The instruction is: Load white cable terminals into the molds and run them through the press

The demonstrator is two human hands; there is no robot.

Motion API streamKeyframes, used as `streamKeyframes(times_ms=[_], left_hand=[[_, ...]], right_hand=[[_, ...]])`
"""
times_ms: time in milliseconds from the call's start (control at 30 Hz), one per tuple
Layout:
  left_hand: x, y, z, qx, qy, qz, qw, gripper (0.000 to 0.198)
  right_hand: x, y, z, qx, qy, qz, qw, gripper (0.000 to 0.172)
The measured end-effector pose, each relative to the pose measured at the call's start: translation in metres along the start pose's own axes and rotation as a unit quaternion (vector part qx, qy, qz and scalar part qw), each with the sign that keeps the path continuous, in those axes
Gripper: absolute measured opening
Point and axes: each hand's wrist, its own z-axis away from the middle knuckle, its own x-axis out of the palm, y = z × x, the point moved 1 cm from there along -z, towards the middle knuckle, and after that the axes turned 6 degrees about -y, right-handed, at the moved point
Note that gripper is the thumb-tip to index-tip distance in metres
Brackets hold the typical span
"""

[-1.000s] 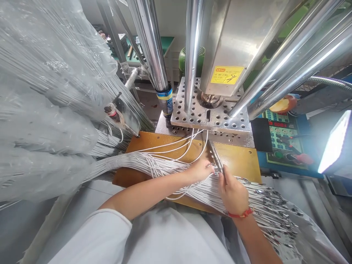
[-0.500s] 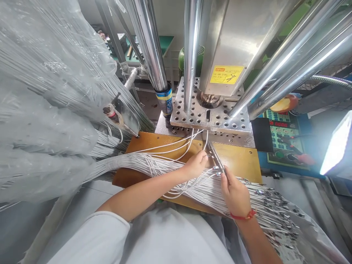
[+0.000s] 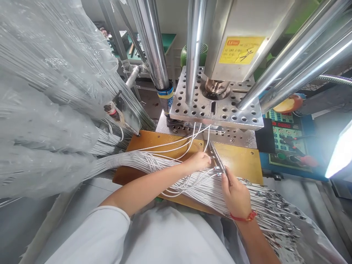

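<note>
My right hand (image 3: 238, 194), with a red cord bracelet at the wrist, grips the near end of a narrow slotted metal bar (image 3: 216, 156) between thumb and fingers. The bar slants away toward the press. Beside its left edge, my left hand (image 3: 200, 161) is closed in a pinch; what its fingertips hold is hidden. White cables (image 3: 192, 183) with small metal ends lie below both hands, and a few ends sit along the bar. Other thin white cables (image 3: 176, 145) run from the left in under the raised perforated press plate (image 3: 200, 112).
Steel columns (image 3: 194, 55) and the press head (image 3: 233, 22) rise ahead. The brown board (image 3: 242, 161) supports the cable bundle. Metal cable ends (image 3: 280, 212) pile up at right. Plastic-wrapped cables (image 3: 55, 91) hang at left. A control panel (image 3: 286, 139) and bright lamp (image 3: 339, 146) stand at right.
The press head and its perforated plate have risen. My left hand has shifted slightly right, closer against the metal bar. My right hand has stayed on the bar's near end.
</note>
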Motion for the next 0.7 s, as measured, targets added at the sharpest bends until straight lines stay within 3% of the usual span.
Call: streamKeyframes(times_ms=[267, 467, 700], left_hand=[[-0.001, 0.002, 0.004, 0.006, -0.002, -0.01, 1.0, 0.012], [0.0, -0.003, -0.001, 0.015, 0.004, -0.031, 0.999, 0.016], [0.005, -0.007, 0.0, 0.041, 0.039, -0.171, 0.984, 0.024]], right_hand=[[0.0, 0.002, 0.002, 0.001, 0.006, -0.017, 1.0, 0.038], [0.005, -0.001, 0.001, -0.027, 0.043, 0.043, 0.998, 0.037], [0.005, -0.004, 0.014, -0.065, 0.088, 0.115, 0.987, 0.037]])
